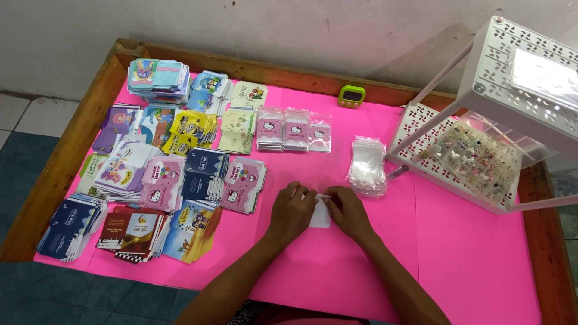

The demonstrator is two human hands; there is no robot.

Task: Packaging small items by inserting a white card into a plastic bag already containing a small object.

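Head view: clear-boxed trinkets (475, 157) on rack (415, 114)

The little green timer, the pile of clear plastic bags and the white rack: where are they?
Green timer (351, 95), head view, its face.
Clear plastic bags (367, 165), head view, middle of the pile.
White rack (421, 114), head view, lower shelf's rim.

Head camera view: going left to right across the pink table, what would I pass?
Stacks of printed cards → left hand → small white packet → right hand → clear bag pile → white perforated rack.

Left hand (291, 212) and right hand (350, 211) side by side, fingers curled.
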